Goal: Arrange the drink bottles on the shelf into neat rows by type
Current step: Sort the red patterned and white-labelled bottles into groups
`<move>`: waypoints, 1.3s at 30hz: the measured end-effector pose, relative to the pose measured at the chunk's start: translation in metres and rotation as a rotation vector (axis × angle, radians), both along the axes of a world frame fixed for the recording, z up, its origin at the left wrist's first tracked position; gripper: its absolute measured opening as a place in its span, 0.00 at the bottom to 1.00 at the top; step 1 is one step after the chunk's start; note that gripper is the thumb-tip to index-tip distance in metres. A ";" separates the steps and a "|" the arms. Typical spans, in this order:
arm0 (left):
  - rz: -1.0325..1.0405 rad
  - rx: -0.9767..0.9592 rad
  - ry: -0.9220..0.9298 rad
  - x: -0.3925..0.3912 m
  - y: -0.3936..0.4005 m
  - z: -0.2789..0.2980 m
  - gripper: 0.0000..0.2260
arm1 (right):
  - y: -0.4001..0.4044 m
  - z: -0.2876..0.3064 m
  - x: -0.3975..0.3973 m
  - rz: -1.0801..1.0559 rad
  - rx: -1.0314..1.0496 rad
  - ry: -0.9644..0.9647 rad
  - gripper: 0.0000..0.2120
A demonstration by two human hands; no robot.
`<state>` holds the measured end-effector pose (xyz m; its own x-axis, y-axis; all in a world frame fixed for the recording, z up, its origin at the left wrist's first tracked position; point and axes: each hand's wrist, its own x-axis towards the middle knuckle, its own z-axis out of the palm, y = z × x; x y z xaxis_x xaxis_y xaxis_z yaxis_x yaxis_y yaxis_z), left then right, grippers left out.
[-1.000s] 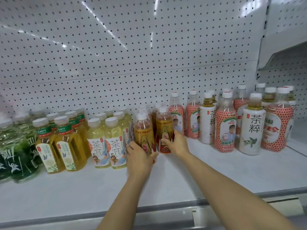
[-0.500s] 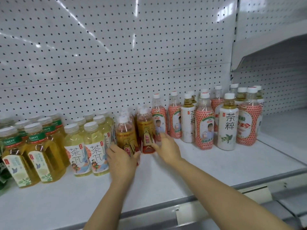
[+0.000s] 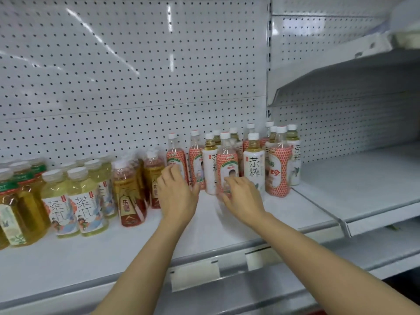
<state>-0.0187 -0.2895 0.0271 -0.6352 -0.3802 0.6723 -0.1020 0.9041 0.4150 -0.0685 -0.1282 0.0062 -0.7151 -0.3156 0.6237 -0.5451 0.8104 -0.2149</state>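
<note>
Both hands are out over the shelf (image 3: 227,235), reaching into the mixed cluster toward its right end. The left hand (image 3: 178,194) is spread, fingers fairly straight, its fingertips at the leftmost red bottle (image 3: 176,161) near the back panel; it grips nothing that I can see. The right hand (image 3: 242,200) is loosely open too, fingers coming onto the lower label of the front red bottle (image 3: 227,164), not yet closed round it. That spot is blurred, so whether it truly touches I cannot tell.

Along the left half the rows look sorted: green-cap bottles (image 3: 16,201) at the far left, then pale tea bottles (image 3: 84,201), then amber bottles (image 3: 127,194). At the right, red bottles and white bottles (image 3: 254,164) stand interleaved, close together, reaching to the shelf's right edge.

So the step in hand seems to be separating reds from whites. Next, I'd judge, each hand must close on one bottle and slide it clear without knocking its tight-packed neighbours, gathering reds beside the amber row.
</note>
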 end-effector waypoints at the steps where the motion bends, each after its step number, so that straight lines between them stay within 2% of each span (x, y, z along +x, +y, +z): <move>1: -0.012 0.009 -0.010 -0.003 0.010 -0.001 0.33 | 0.013 0.001 0.000 -0.005 0.002 0.005 0.20; 6: -0.080 0.003 -0.028 -0.023 0.043 0.015 0.31 | 0.063 0.007 -0.003 -0.033 -0.012 0.018 0.18; 13: -0.187 -0.055 0.005 -0.081 0.058 0.088 0.28 | 0.089 0.028 -0.025 -0.075 -0.038 0.071 0.21; 15: -0.224 -0.069 -0.026 -0.099 0.060 0.108 0.27 | 0.091 0.031 -0.033 -0.078 -0.050 0.089 0.19; 18: -0.270 -0.080 -0.131 -0.129 0.061 0.134 0.24 | 0.091 0.036 -0.043 -0.083 -0.067 0.088 0.15; 21: -0.320 -0.123 -0.387 -0.156 0.065 0.156 0.15 | 0.087 0.042 -0.048 -0.086 -0.096 0.056 0.18; 24: -0.378 -0.147 -0.686 -0.182 0.067 0.171 0.18 | 0.080 0.047 -0.053 -0.097 -0.133 0.029 0.22; 27: -0.364 -0.242 -0.871 -0.201 0.071 0.179 0.16 | 0.076 0.042 -0.057 -0.100 -0.167 0.009 0.26; 29: -0.328 -0.345 -0.929 -0.206 0.076 0.184 0.19 | 0.076 0.037 -0.060 -0.092 -0.187 -0.002 0.28; 31: -0.282 -0.423 -1.006 -0.208 0.079 0.184 0.26 | 0.076 0.035 -0.062 -0.096 -0.193 -0.004 0.28; 34: -0.257 -0.434 -1.077 -0.206 0.080 0.180 0.34 | 0.075 0.035 -0.065 -0.108 -0.201 -0.012 0.30; 39: -0.299 -0.295 -0.939 -0.216 0.067 0.169 0.29 | 0.072 0.033 -0.066 -0.092 -0.221 -0.027 0.34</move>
